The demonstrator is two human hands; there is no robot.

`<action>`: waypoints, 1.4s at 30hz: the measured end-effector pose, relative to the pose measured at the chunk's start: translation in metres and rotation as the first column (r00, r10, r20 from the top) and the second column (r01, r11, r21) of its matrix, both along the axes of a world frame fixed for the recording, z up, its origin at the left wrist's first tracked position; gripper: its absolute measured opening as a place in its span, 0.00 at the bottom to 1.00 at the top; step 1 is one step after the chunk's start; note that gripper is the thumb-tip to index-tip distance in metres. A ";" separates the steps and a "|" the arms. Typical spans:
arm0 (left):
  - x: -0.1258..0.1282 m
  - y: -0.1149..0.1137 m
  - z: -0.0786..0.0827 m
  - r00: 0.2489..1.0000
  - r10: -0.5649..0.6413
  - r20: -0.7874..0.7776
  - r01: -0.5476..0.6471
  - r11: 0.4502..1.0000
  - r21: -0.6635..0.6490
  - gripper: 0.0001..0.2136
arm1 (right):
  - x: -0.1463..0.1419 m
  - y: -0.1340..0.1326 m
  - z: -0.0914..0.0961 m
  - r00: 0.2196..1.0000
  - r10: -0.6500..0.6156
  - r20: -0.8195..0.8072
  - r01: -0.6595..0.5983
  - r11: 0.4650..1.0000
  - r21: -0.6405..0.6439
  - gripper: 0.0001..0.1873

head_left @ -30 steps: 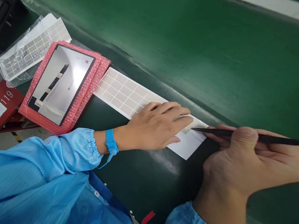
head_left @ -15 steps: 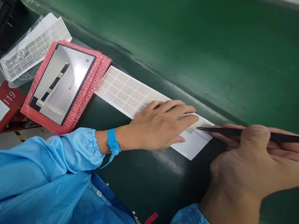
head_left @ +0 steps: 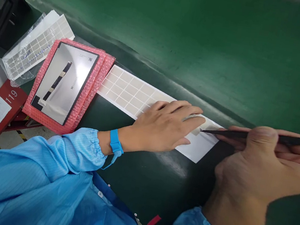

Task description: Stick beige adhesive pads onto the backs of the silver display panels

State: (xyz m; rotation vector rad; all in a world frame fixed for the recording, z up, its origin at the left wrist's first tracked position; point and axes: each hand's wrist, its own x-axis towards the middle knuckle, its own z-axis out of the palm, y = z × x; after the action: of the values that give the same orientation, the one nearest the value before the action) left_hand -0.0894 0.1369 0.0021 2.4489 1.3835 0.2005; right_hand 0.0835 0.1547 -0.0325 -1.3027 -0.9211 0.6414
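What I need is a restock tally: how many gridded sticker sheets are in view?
2. One sheet lies on the green belt under the left hand; the other sheet sits in a clear bag far left, where more may hide.

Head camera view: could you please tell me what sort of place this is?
Probably an electronics assembly line: a green conveyor belt, a display panel on pink bubble wrap, and a blue wrist strap by the left hand, with black tweezers in the right hand.

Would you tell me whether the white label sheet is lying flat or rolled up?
Flat: the label sheet lies spread on the green surface under the left hand; the right hand holds tweezers.
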 end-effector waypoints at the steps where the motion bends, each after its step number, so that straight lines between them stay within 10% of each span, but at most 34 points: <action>1: 0.000 0.000 0.000 1.000 -0.002 -0.006 0.002 1.000 -0.001 0.20 | 0.000 0.000 0.000 1.000 -0.001 -0.001 0.001 1.000 -0.006 0.14; 42: -0.001 -0.001 0.001 1.000 -0.001 -0.013 0.001 1.000 0.016 0.20 | -0.005 0.000 0.002 1.000 0.018 -0.019 -0.018 1.000 -0.008 0.12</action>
State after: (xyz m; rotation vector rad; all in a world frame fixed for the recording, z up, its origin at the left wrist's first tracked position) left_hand -0.0899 0.1355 0.0029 2.4683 1.3914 0.1971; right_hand 0.0785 0.1547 -0.0308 -1.2943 -0.9167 0.6712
